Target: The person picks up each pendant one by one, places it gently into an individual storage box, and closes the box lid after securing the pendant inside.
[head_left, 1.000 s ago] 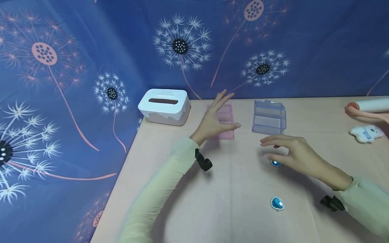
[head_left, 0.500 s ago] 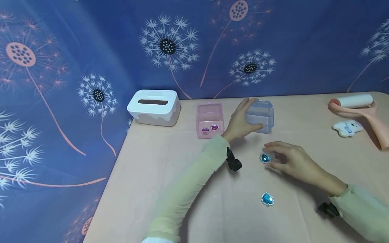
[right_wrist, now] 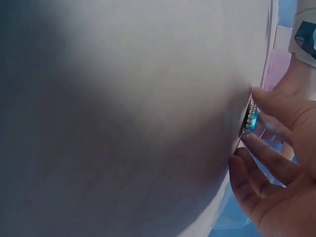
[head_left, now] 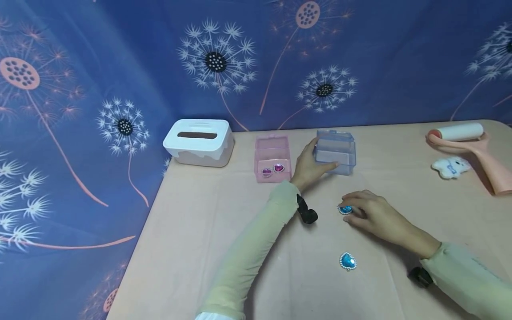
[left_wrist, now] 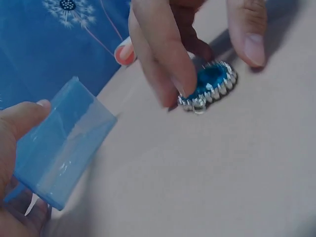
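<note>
My left hand (head_left: 309, 168) holds the open, see-through blue plastic box (head_left: 336, 157) at its left side, thumb along the near edge. In the left wrist view the thumb lies on the box's (left_wrist: 69, 143) edge, with other fingers behind it. My right hand (head_left: 378, 218) is over a blue heart-shaped gem charm (left_wrist: 212, 81) with a beaded silver border and small loop. Its fingers touch one edge of the charm, while the thumb stands slightly apart on the other side. A second blue gem charm (head_left: 348, 261) lies nearer on the table.
Left of the blue box, an open pink box (head_left: 272, 143) contains two pink gem charms (head_left: 278, 168). A white tissue box (head_left: 198, 140) stands at the back left. On the right are a white bear-shaped item (head_left: 450, 167) and a lint roller (head_left: 460, 132) with a pink handle.
My left hand has moved right from over the pink box to the blue box and taken hold of it. My right hand has come down around the upper blue charm. The head view has shifted.
</note>
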A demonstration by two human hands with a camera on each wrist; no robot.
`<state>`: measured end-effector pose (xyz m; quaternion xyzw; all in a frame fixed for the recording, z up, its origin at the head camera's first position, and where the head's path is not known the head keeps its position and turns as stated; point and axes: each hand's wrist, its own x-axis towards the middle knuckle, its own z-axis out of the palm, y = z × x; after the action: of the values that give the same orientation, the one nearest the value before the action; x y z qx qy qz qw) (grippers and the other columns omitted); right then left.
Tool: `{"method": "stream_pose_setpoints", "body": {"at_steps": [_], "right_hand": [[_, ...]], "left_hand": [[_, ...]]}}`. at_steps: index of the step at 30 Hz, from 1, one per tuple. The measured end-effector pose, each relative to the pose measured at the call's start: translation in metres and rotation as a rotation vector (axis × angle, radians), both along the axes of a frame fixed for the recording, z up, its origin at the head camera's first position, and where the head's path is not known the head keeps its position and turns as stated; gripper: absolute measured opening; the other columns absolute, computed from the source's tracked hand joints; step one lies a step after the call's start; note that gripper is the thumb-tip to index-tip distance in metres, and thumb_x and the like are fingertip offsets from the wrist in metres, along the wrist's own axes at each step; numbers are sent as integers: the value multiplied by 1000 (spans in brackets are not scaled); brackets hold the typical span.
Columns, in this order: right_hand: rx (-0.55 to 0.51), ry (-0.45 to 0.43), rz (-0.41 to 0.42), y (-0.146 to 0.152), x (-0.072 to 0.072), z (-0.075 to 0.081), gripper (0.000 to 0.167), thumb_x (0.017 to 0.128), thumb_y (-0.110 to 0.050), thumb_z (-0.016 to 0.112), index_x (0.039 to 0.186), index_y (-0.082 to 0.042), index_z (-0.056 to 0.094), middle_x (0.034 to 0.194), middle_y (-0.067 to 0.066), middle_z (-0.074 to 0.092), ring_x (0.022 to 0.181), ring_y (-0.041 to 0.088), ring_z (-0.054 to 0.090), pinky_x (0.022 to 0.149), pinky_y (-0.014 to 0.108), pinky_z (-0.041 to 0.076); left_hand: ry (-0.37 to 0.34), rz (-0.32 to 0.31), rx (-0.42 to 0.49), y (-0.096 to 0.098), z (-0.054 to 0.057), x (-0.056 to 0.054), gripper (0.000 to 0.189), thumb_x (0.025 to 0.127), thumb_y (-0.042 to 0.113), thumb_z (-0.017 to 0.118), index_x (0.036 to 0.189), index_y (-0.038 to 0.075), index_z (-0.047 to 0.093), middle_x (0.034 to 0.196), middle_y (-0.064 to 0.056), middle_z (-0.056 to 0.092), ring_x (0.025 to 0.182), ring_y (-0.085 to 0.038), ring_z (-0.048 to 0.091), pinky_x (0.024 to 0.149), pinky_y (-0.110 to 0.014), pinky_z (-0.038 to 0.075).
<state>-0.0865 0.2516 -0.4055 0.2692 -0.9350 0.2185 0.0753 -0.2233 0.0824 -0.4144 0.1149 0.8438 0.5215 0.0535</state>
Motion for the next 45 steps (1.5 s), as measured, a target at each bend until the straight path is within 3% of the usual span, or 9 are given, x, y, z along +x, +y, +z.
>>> {"method": "stream_pose_setpoints", "body": {"at_steps": [6,15,19,23,28,37,45], "right_hand": [[23,8,15,-2,-3,2,23,75,-6,80,95,-15,74,101,-1,71,92,18,62,74,37,54],[29,40,34,-2,-3,2,24,74,-8,82,96,-15,73,100,-1,71,89,15,63,72,33,55],[-35,111,62,-1,-1,3,29,70,-7,84,95,-16,73,100,-3,71,89,13,65,77,17,53],[-116,199,114,3,-3,11,36,63,-1,85,94,-15,73,101,-3,70,91,13,66,87,2,42],[-132,254,146,6,-11,26,35,65,-2,85,96,-12,72,102,1,70,81,13,68,79,3,46],[-164,325,103,4,-38,48,42,61,7,83,98,-10,73,101,6,71,74,16,65,69,9,49],[-164,330,12,-2,-78,62,33,69,5,81,100,-4,72,98,13,72,68,20,65,63,8,43]], "left_hand": [[10,0,-8,-2,-1,-1,93,77,35,82,152,21,29,146,-5,46,129,-21,51,105,-34,45],[33,3,-2,-3,-2,-1,91,76,35,82,151,19,32,140,-6,52,124,-21,55,101,-31,47],[37,-2,9,-4,-4,-1,92,76,34,83,150,17,33,139,-6,53,123,-20,56,99,-29,48],[31,1,18,-5,-6,0,92,76,34,83,151,17,33,138,-5,53,122,-19,56,98,-27,48],[36,13,24,-4,-4,0,91,75,34,84,150,17,34,138,-6,54,121,-20,56,97,-28,49],[46,-4,3,-1,-1,-3,90,77,35,82,150,17,33,140,-5,53,124,-19,55,98,-27,48],[25,0,-22,-3,-2,-2,92,77,38,81,152,20,31,145,-2,48,128,-17,52,101,-29,48]]}}
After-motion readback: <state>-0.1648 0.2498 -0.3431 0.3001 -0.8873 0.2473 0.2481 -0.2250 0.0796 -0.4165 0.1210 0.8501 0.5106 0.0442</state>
